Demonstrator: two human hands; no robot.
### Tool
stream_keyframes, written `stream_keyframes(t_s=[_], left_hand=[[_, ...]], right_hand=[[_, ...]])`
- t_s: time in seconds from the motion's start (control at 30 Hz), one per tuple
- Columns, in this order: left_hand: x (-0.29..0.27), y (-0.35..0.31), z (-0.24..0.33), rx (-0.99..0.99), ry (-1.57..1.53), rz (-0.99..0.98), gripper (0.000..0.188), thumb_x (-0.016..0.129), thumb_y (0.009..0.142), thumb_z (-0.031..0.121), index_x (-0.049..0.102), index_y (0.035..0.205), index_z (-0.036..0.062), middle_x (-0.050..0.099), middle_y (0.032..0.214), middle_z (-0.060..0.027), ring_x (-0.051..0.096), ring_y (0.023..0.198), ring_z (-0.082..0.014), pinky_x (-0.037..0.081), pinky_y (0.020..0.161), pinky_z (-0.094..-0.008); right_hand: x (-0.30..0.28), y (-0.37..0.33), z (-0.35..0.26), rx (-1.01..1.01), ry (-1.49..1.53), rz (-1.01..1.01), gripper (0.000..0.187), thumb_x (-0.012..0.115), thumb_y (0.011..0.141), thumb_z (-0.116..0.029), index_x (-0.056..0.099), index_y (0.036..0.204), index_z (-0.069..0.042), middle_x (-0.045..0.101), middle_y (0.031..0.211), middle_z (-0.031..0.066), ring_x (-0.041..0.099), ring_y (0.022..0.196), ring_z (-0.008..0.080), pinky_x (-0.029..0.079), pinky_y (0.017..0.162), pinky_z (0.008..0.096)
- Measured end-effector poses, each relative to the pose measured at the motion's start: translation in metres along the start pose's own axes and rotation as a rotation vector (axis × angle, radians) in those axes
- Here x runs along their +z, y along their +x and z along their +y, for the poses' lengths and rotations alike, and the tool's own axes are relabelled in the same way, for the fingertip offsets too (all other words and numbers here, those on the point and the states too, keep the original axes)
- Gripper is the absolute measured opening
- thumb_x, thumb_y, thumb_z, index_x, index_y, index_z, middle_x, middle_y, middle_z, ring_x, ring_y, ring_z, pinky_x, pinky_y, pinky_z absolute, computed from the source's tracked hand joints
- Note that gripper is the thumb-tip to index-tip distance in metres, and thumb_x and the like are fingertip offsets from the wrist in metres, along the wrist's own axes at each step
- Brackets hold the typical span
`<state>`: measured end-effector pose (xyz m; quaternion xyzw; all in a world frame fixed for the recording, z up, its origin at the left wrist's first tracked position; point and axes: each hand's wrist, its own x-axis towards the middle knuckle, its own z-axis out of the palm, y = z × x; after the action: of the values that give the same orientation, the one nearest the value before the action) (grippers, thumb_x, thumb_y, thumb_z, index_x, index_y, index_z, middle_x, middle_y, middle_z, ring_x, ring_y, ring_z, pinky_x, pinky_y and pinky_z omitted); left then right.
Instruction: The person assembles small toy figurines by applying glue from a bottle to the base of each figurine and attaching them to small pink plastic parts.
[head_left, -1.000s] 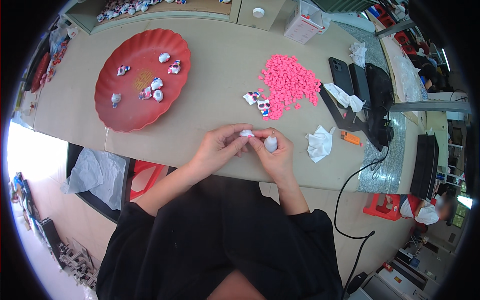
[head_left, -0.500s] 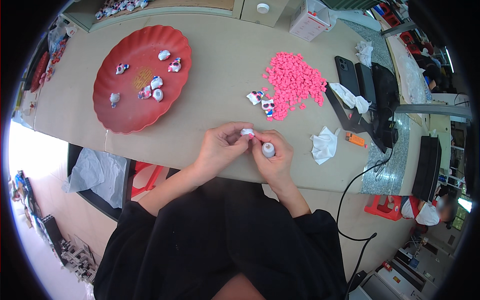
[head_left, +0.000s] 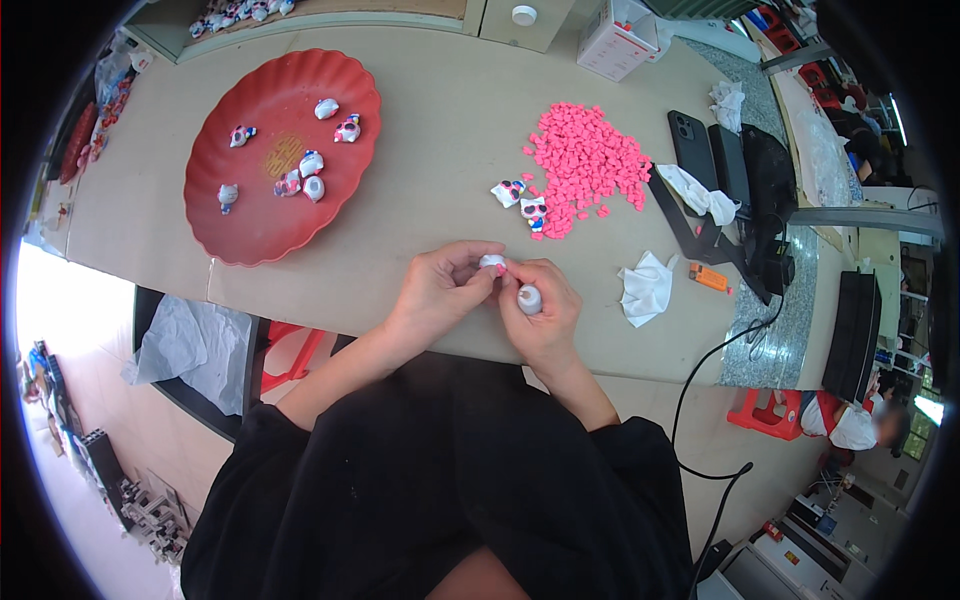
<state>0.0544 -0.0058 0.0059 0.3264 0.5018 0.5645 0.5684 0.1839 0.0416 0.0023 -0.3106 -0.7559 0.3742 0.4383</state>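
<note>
Near the table's front edge, my left hand [head_left: 432, 292] is closed on a small white figurine [head_left: 490, 260], held between thumb and fingertips. My right hand [head_left: 552, 318] meets it there, thumb and forefinger pinched at a small pink piece [head_left: 500, 269] against the figurine. The same right hand keeps a small white bottle [head_left: 530, 299] in its grip, the narrow tip pointing up. Beyond my hands lie two white figurines with dark pink glasses [head_left: 533, 209], beside a heap of small pink pieces [head_left: 590, 155].
At left, a red scalloped tray [head_left: 225, 110] holds several figurines. To the right are a crumpled white tissue [head_left: 647, 289], an orange lighter [head_left: 708, 277], a dark phone [head_left: 692, 140] and a black cable [head_left: 690, 385]. A white box [head_left: 612, 45] stands at the back.
My right hand and the bottle have shifted slightly left, toward the figurine. The left hand keeps nearly the same place, and the grips look unchanged.
</note>
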Motion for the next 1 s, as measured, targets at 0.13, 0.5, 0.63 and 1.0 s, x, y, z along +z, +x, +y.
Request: stream_keyframes(t_s=[0.13,0.5,0.63,1.0], left_hand=[[0.0,0.001,0.007,-0.024,-0.004,-0.028,0.025,0.049,0.084,0.002,0.05,0.108,-0.0044,0.058,0.09,-0.0087,0.057,0.075,-0.0105,0.049,0.067,-0.0231],[-0.001,0.001,0.003,-0.033,-0.01,0.004,0.024,0.049,0.084,0.001,0.052,0.107,-0.0046,0.059,0.09,-0.009,0.058,0.074,-0.0108,0.049,0.066,-0.0229],[-0.001,0.002,0.003,-0.038,-0.042,-0.003,0.024,0.049,0.084,0.0,0.051,0.107,-0.0044,0.059,0.09,-0.0093,0.058,0.075,-0.0107,0.05,0.066,-0.023],[-0.003,0.002,0.01,-0.095,-0.039,0.011,0.027,0.053,0.085,0.012,0.051,0.106,-0.0044,0.059,0.08,-0.0076,0.055,0.058,-0.0087,0.046,0.05,-0.02]], right_hand=[[-0.002,0.001,-0.002,0.408,0.275,0.006,0.012,0.056,0.077,0.003,0.057,0.089,0.002,0.059,0.078,0.0049,0.054,0.068,0.0086,0.044,0.06,0.0217],[0.001,-0.002,0.003,0.085,0.078,0.001,0.016,0.056,0.073,0.007,0.058,0.087,0.001,0.057,0.074,0.0077,0.054,0.066,0.0119,0.044,0.059,0.0235],[0.001,-0.002,0.0,0.045,-0.009,-0.009,0.021,0.058,0.068,0.005,0.056,0.088,0.0,0.057,0.075,0.0119,0.057,0.064,0.0203,0.046,0.059,0.0275],[-0.012,0.01,-0.002,0.6,0.469,-0.046,0.008,0.057,0.078,-0.002,0.059,0.084,0.003,0.058,0.071,0.0037,0.051,0.058,0.0066,0.041,0.05,0.0192]])
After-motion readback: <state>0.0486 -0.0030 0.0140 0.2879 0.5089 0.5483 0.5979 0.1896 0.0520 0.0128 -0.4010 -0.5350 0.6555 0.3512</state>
